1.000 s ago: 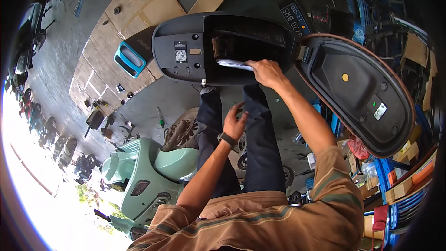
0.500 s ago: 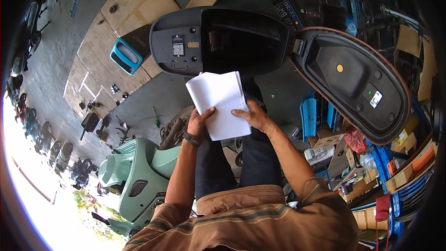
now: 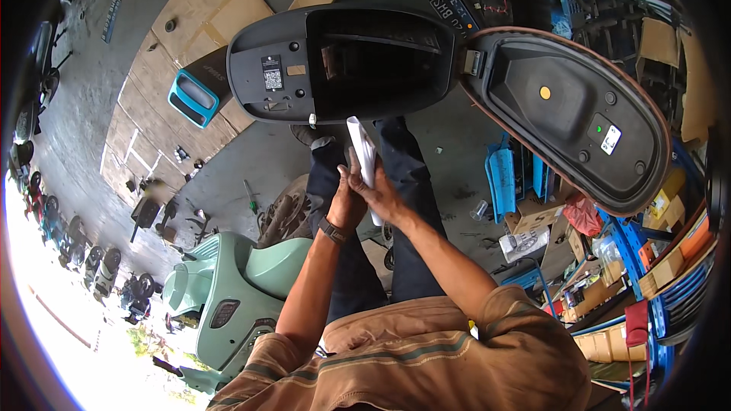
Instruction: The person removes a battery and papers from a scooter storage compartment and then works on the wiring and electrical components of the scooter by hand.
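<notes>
Both hands (image 3: 365, 194) grip folded white paper (image 3: 364, 154) below scooter compartment (image 3: 377, 61)

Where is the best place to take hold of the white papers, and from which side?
Probably the lower half of the white papers, from both sides, as the left hand and right hand meet there. The sheets stand edge-on and folded; the top end is free.
</notes>
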A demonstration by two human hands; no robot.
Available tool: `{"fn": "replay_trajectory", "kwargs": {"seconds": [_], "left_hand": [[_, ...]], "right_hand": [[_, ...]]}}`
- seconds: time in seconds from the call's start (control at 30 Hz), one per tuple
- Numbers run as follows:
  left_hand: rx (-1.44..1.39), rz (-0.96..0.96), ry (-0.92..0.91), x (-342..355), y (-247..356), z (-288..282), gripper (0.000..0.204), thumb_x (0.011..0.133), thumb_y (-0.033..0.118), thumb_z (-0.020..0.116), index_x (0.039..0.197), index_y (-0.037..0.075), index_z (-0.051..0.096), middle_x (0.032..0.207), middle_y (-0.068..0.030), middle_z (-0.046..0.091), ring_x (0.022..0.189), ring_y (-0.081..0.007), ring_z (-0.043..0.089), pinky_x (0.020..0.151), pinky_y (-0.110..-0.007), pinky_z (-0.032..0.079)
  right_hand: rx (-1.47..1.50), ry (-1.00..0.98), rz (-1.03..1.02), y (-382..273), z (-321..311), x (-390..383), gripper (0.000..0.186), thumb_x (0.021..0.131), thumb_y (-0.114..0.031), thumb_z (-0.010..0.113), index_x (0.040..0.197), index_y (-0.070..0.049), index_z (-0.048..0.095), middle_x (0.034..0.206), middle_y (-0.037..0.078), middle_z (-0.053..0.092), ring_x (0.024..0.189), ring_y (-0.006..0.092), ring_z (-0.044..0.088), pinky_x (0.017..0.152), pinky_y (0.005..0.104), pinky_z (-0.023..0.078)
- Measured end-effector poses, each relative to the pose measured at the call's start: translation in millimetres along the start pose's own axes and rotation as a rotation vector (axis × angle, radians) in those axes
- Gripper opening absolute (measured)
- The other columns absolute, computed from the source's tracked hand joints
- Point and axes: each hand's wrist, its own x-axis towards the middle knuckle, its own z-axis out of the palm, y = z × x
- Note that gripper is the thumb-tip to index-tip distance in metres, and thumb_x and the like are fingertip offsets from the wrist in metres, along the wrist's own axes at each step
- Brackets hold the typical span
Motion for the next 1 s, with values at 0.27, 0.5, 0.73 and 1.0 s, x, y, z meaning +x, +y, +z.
{"fn": "replay_trajectory", "kwargs": {"seconds": [0.27, 0.5, 0.73, 1.0], "left_hand": [[0.457, 0.097, 0.378, 109.2, 37.0, 47.8, 0.050, 0.093, 0.035, 0.064, 0.130, 0.003, 0.053, 0.118, -0.0115, 0.063, 0.116, -0.0241, 0.057, 0.099, -0.040, 0.045], [-0.118, 0.253, 0.696, 307.4, 100.2, 71.4, 0.052, 0.083, 0.032, 0.075, 0.125, 0.008, 0.056, 0.110, -0.0138, 0.066, 0.102, -0.0293, 0.065, 0.090, -0.040, 0.052], [0.263, 0.283, 0.445, 257.8, 81.8, 36.8, 0.031, 0.090, 0.019, 0.065, 0.114, 0.001, 0.060, 0.110, -0.0087, 0.067, 0.102, -0.0255, 0.066, 0.088, -0.039, 0.054], [-0.070, 0.160, 0.018, 104.0, 82.4, 75.1, 0.033, 0.093, 0.019, 0.060, 0.123, 0.005, 0.055, 0.116, -0.0096, 0.065, 0.111, -0.0273, 0.061, 0.096, -0.046, 0.048]], "right_hand": [[-0.142, 0.353, 0.120, 50.6, -87.8, -5.2, 0.059, 0.093, -0.045, 0.059, 0.124, 0.004, 0.050, 0.106, 0.026, 0.065, 0.102, 0.0390, 0.064, 0.087, 0.0429, 0.048], [-0.005, 0.388, 0.152, 39.2, -99.2, -19.4, 0.061, 0.093, -0.043, 0.060, 0.128, 0.005, 0.047, 0.107, 0.019, 0.063, 0.098, 0.0286, 0.061, 0.086, 0.0383, 0.046], [0.187, 0.566, 0.288, 65.7, -161.8, -48.9, 0.064, 0.092, -0.042, 0.064, 0.133, 0.001, 0.043, 0.113, 0.012, 0.057, 0.101, 0.0194, 0.054, 0.090, 0.0345, 0.042], [0.221, 0.581, 0.271, 65.1, -175.3, -62.0, 0.065, 0.092, -0.044, 0.064, 0.134, 0.001, 0.042, 0.114, 0.011, 0.056, 0.102, 0.0207, 0.053, 0.091, 0.0348, 0.042]]}}
